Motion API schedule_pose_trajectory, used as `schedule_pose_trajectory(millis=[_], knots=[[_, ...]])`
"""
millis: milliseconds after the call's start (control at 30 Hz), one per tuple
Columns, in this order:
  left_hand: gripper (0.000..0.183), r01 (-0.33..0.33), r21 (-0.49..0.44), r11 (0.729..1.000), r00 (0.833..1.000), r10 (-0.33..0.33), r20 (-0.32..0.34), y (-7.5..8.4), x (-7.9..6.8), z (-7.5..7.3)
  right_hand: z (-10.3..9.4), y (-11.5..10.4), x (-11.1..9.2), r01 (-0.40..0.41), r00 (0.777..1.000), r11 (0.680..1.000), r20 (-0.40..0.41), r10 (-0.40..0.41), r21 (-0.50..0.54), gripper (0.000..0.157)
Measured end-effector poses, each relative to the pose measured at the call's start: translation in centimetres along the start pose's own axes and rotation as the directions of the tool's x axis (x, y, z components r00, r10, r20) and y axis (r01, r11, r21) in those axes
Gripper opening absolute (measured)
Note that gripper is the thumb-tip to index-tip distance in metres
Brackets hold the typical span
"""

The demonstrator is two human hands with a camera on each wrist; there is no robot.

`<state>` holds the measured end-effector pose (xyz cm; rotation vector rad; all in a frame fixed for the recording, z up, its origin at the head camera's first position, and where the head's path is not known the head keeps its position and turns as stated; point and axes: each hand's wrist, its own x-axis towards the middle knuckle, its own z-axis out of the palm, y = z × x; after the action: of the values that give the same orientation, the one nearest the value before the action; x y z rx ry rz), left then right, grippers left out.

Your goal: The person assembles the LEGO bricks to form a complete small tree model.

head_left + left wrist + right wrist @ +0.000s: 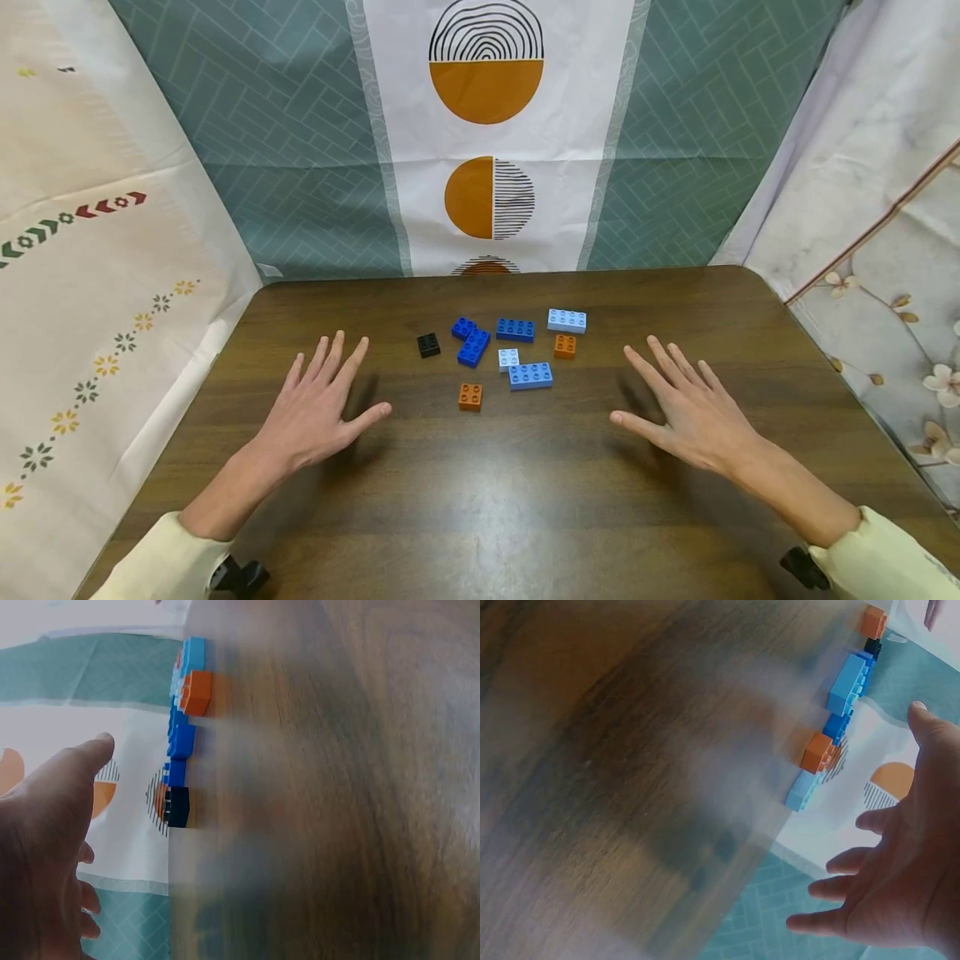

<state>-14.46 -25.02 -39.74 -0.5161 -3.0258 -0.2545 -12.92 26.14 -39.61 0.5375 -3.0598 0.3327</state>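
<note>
My left hand (318, 412) is spread with straight fingers on the left, holding nothing; the black brick (428, 345) is nearest to it. On the right, my right hand (693, 412) is spread the same way and empty, nearest to an orange brick (565, 347). Between the hands lie a long dark blue brick (516, 330), another dark blue brick (473, 347) touching a small blue one (462, 327), and a pale blue brick (567, 321). Closer to me are a small white-blue brick (508, 359), a light blue brick (531, 376) and a second orange brick (470, 397).
The brown wooden table (480, 517) has rounded far corners. Behind it hangs a teal and white patterned cloth (300, 150). Cream cloth (97, 333) hangs at the left, and floral cloth (900, 333) at the right.
</note>
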Motion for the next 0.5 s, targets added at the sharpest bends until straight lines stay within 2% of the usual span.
schedule_pose_trajectory(millis=[133, 233, 367, 500], knots=[[0.109, -0.013, -0.093, 0.996, 1.000, 0.015, 0.018, 0.3, 0.3, 0.2, -0.1, -0.2, 0.8, -0.005, 1.000, 0.995, 0.009, 0.004, 0.096, 0.100], [0.113, -0.025, -0.216, 0.976, 0.999, 0.034, 0.035, 0.8, 0.6, 0.5, -0.1, -0.3, 1.6, -0.021, 1.000, 0.977, 0.012, 0.019, 0.210, 0.101], [0.112, -0.007, -0.412, 0.911, 0.997, 0.040, 0.072, 1.6, 1.0, 1.1, 0.1, -0.2, 2.8, -0.047, 0.999, 0.937, -0.005, 0.052, 0.345, 0.098], [0.108, 0.022, -0.545, 0.838, 0.994, 0.041, 0.103, 2.5, 1.3, 1.7, 0.5, 0.2, 4.3, -0.069, 0.997, 0.884, -0.005, 0.080, 0.463, 0.092]])
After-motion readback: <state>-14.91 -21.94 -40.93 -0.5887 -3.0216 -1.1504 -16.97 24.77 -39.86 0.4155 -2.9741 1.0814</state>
